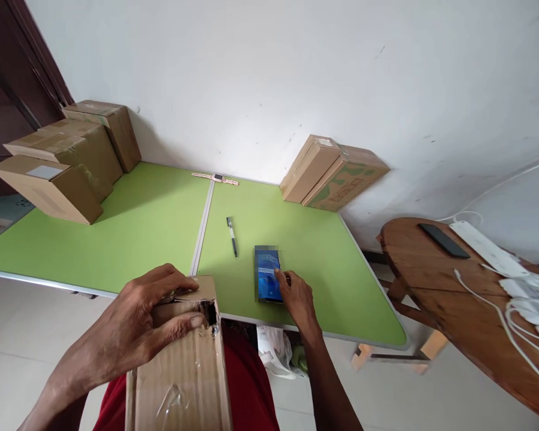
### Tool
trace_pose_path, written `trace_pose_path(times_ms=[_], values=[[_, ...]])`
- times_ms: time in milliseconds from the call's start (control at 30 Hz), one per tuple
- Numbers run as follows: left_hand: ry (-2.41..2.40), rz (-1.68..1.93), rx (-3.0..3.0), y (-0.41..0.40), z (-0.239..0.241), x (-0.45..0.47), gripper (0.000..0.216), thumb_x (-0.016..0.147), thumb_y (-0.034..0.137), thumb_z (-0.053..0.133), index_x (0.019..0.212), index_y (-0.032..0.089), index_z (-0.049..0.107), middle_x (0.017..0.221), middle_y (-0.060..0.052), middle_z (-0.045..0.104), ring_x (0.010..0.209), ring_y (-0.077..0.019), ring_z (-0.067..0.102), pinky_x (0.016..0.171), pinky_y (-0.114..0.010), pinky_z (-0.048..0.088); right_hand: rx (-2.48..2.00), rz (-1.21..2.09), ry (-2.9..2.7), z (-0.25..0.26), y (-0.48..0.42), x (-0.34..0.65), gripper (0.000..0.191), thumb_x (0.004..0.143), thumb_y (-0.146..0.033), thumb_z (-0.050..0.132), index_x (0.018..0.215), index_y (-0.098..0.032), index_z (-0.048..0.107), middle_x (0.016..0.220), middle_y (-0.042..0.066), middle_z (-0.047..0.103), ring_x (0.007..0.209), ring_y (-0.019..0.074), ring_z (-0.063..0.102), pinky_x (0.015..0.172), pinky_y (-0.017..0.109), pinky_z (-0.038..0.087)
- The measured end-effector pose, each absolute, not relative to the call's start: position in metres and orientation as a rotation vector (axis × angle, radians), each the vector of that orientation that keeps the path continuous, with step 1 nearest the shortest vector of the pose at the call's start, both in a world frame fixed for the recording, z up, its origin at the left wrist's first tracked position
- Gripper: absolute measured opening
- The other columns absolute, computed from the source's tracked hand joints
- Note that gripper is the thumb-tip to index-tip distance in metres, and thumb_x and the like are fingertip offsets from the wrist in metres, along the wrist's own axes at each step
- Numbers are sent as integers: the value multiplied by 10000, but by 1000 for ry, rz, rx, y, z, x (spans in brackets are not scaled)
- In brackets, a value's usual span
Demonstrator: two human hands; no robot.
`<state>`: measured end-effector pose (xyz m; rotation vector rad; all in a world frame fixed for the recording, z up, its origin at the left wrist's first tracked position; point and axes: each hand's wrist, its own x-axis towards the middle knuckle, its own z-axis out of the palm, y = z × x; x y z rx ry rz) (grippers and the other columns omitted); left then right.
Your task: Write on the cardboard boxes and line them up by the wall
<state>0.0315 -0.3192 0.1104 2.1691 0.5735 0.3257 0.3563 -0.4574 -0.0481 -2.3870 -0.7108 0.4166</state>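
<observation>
My left hand (146, 317) is wrapped over the torn top end of a cardboard box (184, 383). Its thumb lies beside a dark ragged hole in that end, and loose clear tape shows on the box's side. My right hand (299, 299) is closed at the right edge of a smartphone (268, 278) lying on the green table. The thumb rests on the phone's lit blue screen, while the other fingers are curled and partly hidden. A pen (232, 237) lies a little beyond the phone to the left.
Several cardboard boxes (49, 185) stand at the green table's (161, 227) left end. Two more boxes (336, 173) lean against the wall. A pink-strapped smartwatch (218, 178) lies at the back edge. To the right, a wooden table (413, 263) carries a dark phone (443, 240), a power strip (487, 246) and cables.
</observation>
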Motion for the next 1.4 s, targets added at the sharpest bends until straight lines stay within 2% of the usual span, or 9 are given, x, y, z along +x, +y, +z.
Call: trace_pose_path(times_ms=[233,333,567,667,767,833,933,1067,1400], values=[[547,288,2112,-317,109,33,276,1013,431,686,1250,293,715,1232,-67,718,1039,-239,743,836,-292,580,-2638,323,-823,-18,-439,345,300,1049,-290,496,1009,-110,732,1103,262,749,1109,361,692,927,406,442],[545,271,2084,-317,111,35,290,995,422,704,1253,291,705,1238,-65,721,1051,-246,740,854,-303,586,-2586,352,-956,-11,-401,334,248,1056,-312,551,1084,-136,724,1197,220,739,1173,322,667,980,383,447],[495,245,2123,-315,116,35,438,893,251,788,1319,304,703,1223,-54,734,1053,-256,730,883,-341,583,-2385,680,-984,-26,-316,326,228,1002,-389,733,1010,-162,705,1022,43,736,919,202,706,875,401,582],[481,232,2132,-314,115,34,521,825,214,830,1326,296,712,1236,-64,736,1064,-272,727,903,-366,580,-2173,802,-930,-19,-327,332,327,965,-418,716,753,-185,624,719,19,675,661,172,644,644,308,524],[481,209,2141,-313,114,34,535,817,300,856,1334,279,721,1238,-81,742,1072,-286,725,925,-389,571,-1902,825,-858,9,-369,321,309,959,-501,591,806,-237,550,669,1,655,584,172,632,542,286,465],[483,200,2150,-312,115,35,536,827,351,854,1341,273,724,1230,-84,752,1064,-288,728,921,-390,565,-1677,776,-787,33,-404,299,275,974,-535,551,937,-263,543,758,-15,696,644,167,677,577,275,503],[487,201,2165,-313,116,35,541,825,386,860,1336,260,734,1231,-81,776,1060,-290,740,926,-390,562,-1163,728,-693,61,-449,253,147,986,-412,711,981,-271,667,866,-2,752,773,175,734,713,312,583],[509,217,2147,-315,116,34,547,813,386,879,1328,257,752,1245,-78,796,1060,-289,759,922,-384,581,-1118,442,-838,69,-473,208,106,1019,-221,685,1063,-286,757,1042,18,746,1052,202,706,966,376,573],[533,229,2150,-318,112,36,556,809,401,907,1321,250,750,1218,-61,795,1049,-271,758,918,-370,580,-1331,144,-1220,67,-467,205,263,940,-38,663,1113,-225,725,1080,51,698,1045,217,669,940,385,536]])
